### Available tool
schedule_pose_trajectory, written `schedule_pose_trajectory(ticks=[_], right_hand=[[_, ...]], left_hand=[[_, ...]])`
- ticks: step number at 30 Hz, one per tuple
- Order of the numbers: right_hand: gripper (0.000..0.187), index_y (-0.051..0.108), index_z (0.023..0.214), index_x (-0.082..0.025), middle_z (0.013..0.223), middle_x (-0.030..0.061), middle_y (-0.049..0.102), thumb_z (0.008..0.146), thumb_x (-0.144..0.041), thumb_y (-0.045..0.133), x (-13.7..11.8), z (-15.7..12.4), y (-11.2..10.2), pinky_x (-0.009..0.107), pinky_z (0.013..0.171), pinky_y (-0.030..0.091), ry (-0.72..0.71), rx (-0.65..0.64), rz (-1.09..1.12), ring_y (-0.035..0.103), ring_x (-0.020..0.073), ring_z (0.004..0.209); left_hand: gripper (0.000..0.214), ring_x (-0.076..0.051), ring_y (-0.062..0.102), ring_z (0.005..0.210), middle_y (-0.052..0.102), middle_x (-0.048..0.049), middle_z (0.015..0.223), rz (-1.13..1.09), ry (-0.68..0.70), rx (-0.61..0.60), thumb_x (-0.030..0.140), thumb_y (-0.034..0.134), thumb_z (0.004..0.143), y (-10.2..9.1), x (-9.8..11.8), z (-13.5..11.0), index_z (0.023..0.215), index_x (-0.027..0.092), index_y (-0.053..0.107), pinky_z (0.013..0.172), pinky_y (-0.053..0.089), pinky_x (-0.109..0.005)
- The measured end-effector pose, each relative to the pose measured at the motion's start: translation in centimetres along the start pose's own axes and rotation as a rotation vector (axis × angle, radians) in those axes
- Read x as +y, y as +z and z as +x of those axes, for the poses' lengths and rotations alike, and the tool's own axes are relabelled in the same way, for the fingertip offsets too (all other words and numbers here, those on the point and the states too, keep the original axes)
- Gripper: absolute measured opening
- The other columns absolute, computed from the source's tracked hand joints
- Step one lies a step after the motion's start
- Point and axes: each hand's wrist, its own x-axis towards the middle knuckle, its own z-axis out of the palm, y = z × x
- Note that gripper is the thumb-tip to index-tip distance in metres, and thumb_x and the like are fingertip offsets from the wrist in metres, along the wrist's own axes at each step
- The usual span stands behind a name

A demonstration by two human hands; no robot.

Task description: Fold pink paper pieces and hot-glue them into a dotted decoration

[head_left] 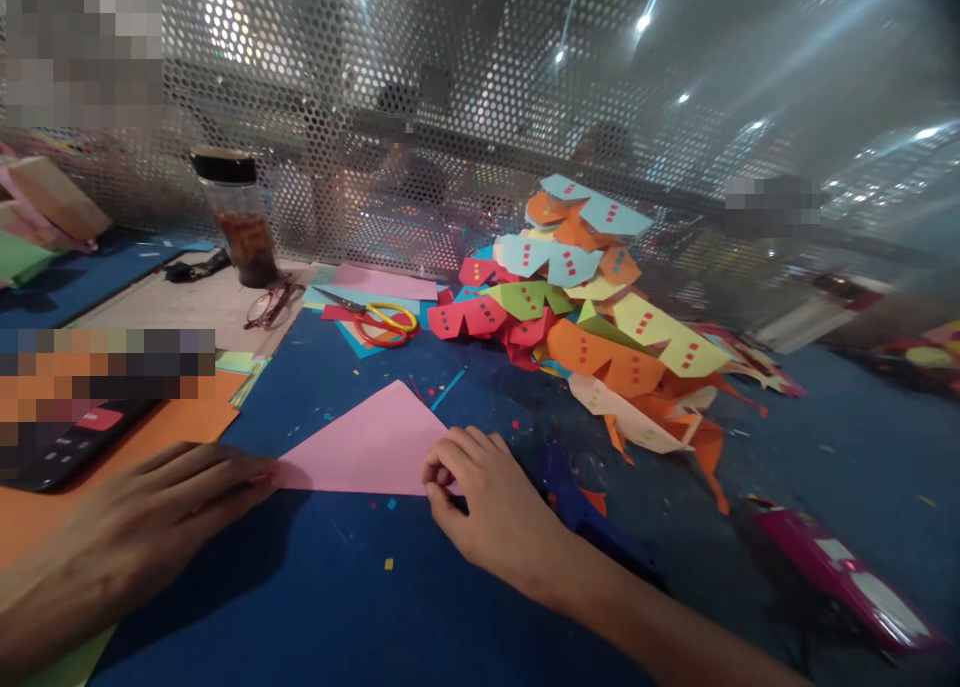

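Observation:
A pink sheet of paper (367, 442), folded into a triangle, lies on the blue tabletop (337, 607) with its peak pointing away from me. At its left corner, my left hand (187, 497) pinches the paper between thumb and fingertips. My right hand (487, 502) has curled fingers closed on the right corner and covers it. Small colored paper scraps are scattered about the triangle. Just beyond it lie scissors (409, 319) with red and yellow handles.
Cut and folded colored paper shapes (607, 357) pile up at back right. A blue object (577, 507) lies beside my right forearm, a magenta device (847, 577) farther right. Leftward are orange paper (202, 417), eyeglasses (266, 307) and a black-capped bottle (244, 222). A perforated metal screen (315, 157) stands behind.

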Motion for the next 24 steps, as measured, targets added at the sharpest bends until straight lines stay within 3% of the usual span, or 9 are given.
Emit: schedule_pose_trajectory(ticks=[5, 13, 19, 24], right_hand=[[0.016, 0.056, 0.086, -0.02, 0.096, 0.0011, 0.065, 0.081, -0.004, 0.056, -0.1, 0.0, -0.3, 0.035, 0.08, 0.032, 0.014, -0.02, -0.009, 0.054, 0.018, 0.089], [0.02, 0.057, 0.088, -0.02, 0.098, 0.0017, 0.064, 0.082, -0.001, 0.053, 0.0, -0.1, -0.3, 0.035, 0.082, 0.033, -0.001, -0.027, -0.019, 0.054, 0.0187, 0.092], [0.025, 0.059, 0.092, -0.021, 0.103, 0.002, 0.063, 0.082, 0.001, 0.051, 0.4, -0.6, -1.6, 0.037, 0.087, 0.035, 0.033, -0.104, -0.011, 0.055, 0.0192, 0.098], [0.031, 0.061, 0.098, -0.023, 0.109, 0.0017, 0.064, 0.083, 0.002, 0.051, 1.2, -1.1, -3.2, 0.037, 0.092, 0.038, 0.038, -0.2, 0.029, 0.057, 0.0187, 0.104]], left_hand=[[0.062, -0.017, 0.065, 0.111, 0.07, 0.0046, 0.128, -0.067, -0.259, -0.016, 0.004, 0.038, 0.095, -0.1, 1.5, -1.3, 0.145, 0.038, 0.05, 0.101, 0.048, -0.033], [0.07, -0.02, 0.065, 0.112, 0.07, 0.0048, 0.129, -0.01, -0.329, -0.053, 0.007, 0.037, 0.098, -0.5, 1.7, -2.6, 0.154, 0.047, 0.028, 0.1, 0.046, -0.038], [0.071, -0.021, 0.067, 0.111, 0.07, 0.0054, 0.128, -0.012, -0.335, -0.05, 0.008, 0.039, 0.099, -0.5, 1.6, -2.7, 0.154, 0.049, 0.026, 0.098, 0.048, -0.038], [0.065, -0.024, 0.067, 0.112, 0.07, 0.0039, 0.13, -0.078, -0.353, -0.028, 0.012, 0.04, 0.097, -0.8, 1.8, -2.5, 0.151, 0.048, 0.037, 0.097, 0.049, -0.042]])
